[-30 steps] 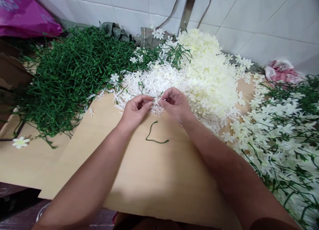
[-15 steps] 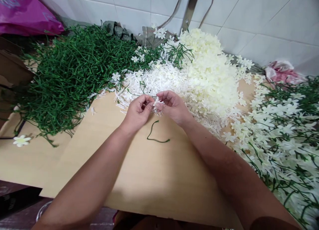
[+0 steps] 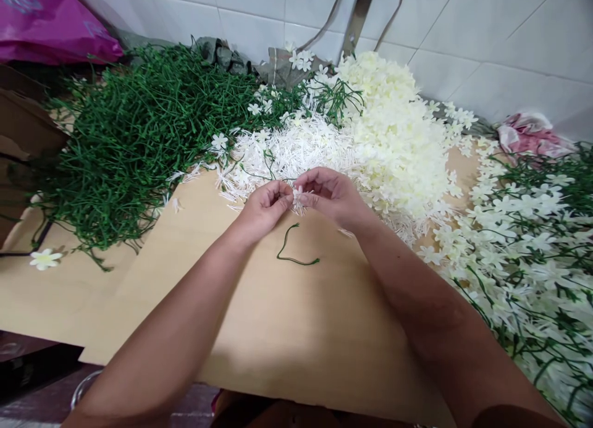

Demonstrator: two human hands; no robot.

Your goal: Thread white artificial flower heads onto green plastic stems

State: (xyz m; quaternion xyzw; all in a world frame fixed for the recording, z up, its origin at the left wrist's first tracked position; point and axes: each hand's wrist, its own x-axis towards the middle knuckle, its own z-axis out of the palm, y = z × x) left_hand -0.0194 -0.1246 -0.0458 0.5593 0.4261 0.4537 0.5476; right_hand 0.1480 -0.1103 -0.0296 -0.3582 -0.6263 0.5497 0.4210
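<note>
Between my fingertips, over the front edge of the white stamen pile (image 3: 306,147), is a small white artificial flower piece (image 3: 298,196). My left hand (image 3: 267,209) pinches at its left side, thumb against the fingers. From the right, my right hand (image 3: 334,196) pinches the same piece between thumb and forefinger. The hands almost touch, and the fingers hide part of what they hold. One loose green plastic stem (image 3: 296,260) lies bent on the cardboard (image 3: 259,329) just below the hands.
A big heap of green stems (image 3: 152,138) spreads at the left. Cream flower heads (image 3: 393,138) are piled at the back right. Stemmed white flowers (image 3: 532,249) cover the right side. A single flower (image 3: 45,259) lies far left, below a pink bag (image 3: 55,29). Behind is a tiled wall (image 3: 440,39).
Both hands stay together around the white piece, with small shifts of the fingers; the right hand is turned slightly. The whole view has shifted a little.
</note>
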